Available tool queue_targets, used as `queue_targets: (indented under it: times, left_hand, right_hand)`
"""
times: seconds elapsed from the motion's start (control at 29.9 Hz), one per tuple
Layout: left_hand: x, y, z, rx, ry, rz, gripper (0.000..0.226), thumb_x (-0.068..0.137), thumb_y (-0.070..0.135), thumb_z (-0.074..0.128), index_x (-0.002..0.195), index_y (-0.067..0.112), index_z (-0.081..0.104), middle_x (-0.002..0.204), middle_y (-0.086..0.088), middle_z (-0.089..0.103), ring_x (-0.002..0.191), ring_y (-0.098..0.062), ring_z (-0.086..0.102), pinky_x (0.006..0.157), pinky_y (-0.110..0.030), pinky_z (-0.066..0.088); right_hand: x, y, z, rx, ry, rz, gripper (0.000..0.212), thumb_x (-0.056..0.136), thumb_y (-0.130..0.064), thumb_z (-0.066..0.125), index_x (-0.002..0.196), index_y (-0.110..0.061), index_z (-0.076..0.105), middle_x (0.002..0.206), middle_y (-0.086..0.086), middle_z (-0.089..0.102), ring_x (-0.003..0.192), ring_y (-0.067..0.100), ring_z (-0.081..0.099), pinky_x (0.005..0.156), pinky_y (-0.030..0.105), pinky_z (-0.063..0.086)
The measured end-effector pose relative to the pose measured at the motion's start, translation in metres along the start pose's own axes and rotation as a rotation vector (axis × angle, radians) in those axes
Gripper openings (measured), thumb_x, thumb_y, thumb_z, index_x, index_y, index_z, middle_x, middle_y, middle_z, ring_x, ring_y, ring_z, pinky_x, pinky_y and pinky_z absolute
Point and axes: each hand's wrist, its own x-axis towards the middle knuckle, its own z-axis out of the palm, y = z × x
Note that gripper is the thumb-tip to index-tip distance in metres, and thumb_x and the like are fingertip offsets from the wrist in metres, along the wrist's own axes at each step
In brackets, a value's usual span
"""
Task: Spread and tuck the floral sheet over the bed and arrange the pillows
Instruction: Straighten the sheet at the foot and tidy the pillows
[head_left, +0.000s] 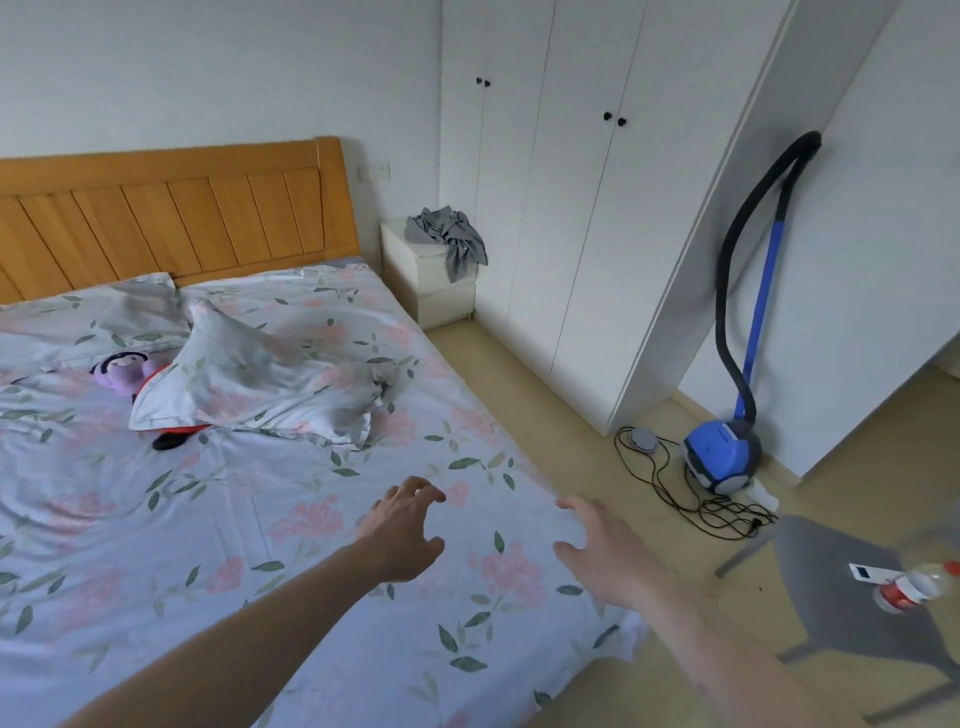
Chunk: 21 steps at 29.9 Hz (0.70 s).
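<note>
Covering the bed, the sheet looks spread but wrinkled, 2 pillows at 10 o'clock lie unarranged, both hands splayed, empty.

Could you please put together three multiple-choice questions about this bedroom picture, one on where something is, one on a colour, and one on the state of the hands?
1. Where does the grey cloth lie?
A. On the white nightstand
B. On the floor
C. On the headboard

2. What colour is the body of the vacuum cleaner?
A. Red
B. Blue
C. Green

3. How are the left hand and right hand over the floral sheet?
A. Both clenched on a pillow
B. One holds the plush toy
C. Both open, fingers spread, holding nothing

Answers:
1 A, the cloth is heaped on the nightstand's top beside the bed.
2 B, its body and tube are blue, the hose black.
3 C, both hands show spread fingers near the sheet's edge, with nothing in their grasp.
</note>
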Motion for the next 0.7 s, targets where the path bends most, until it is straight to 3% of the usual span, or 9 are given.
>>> queue_targets:
  times: [0.27, 0.43, 0.57, 0.7]
  left_hand:
    - [0.124, 0.128, 0.0, 0.014, 0.073, 0.042, 0.06, 0.089, 0.047, 0.059, 0.145, 0.033, 0.043, 0.153, 0.009, 0.033, 0.137, -0.02, 0.038, 0.114, -0.04, 0.036]
    - [0.182, 0.198, 0.021, -0.018, 0.115, -0.075, 0.058, 0.088, 0.046, 0.06, 0.142, 0.034, 0.045, 0.151, 0.01, 0.035, 0.136, -0.019, 0.04, 0.112, -0.039, 0.037]
    - [0.214, 0.25, 0.038, -0.04, 0.136, -0.189, 0.059, 0.086, 0.049, 0.059, 0.142, 0.036, 0.044, 0.152, 0.012, 0.033, 0.136, -0.018, 0.04, 0.112, -0.038, 0.037]
    - [0.232, 0.277, 0.039, -0.058, 0.175, -0.279, 0.059, 0.085, 0.049, 0.059, 0.141, 0.036, 0.045, 0.152, 0.012, 0.033, 0.135, -0.018, 0.041, 0.111, -0.037, 0.037]
  right_hand:
    - [0.086, 0.102, -0.094, 0.024, 0.026, -0.043, 0.057, 0.097, -0.036, 0.052, 0.15, -0.032, 0.033, 0.156, -0.012, 0.031, 0.135, 0.014, 0.042, 0.105, 0.032, 0.041]
    - [0.132, 0.182, -0.155, 0.013, -0.028, -0.134, 0.055, 0.096, -0.036, 0.054, 0.148, -0.032, 0.035, 0.155, -0.011, 0.032, 0.136, 0.014, 0.041, 0.104, 0.032, 0.041]
    - [0.166, 0.246, -0.215, -0.05, -0.086, -0.213, 0.054, 0.097, -0.036, 0.052, 0.147, -0.034, 0.034, 0.155, -0.013, 0.03, 0.126, 0.013, 0.049, 0.095, 0.03, 0.047]
    - [0.216, 0.266, -0.258, -0.098, -0.091, -0.272, 0.055, 0.096, -0.037, 0.051, 0.147, -0.035, 0.033, 0.155, -0.011, 0.032, 0.119, 0.016, 0.056, 0.086, 0.03, 0.046]
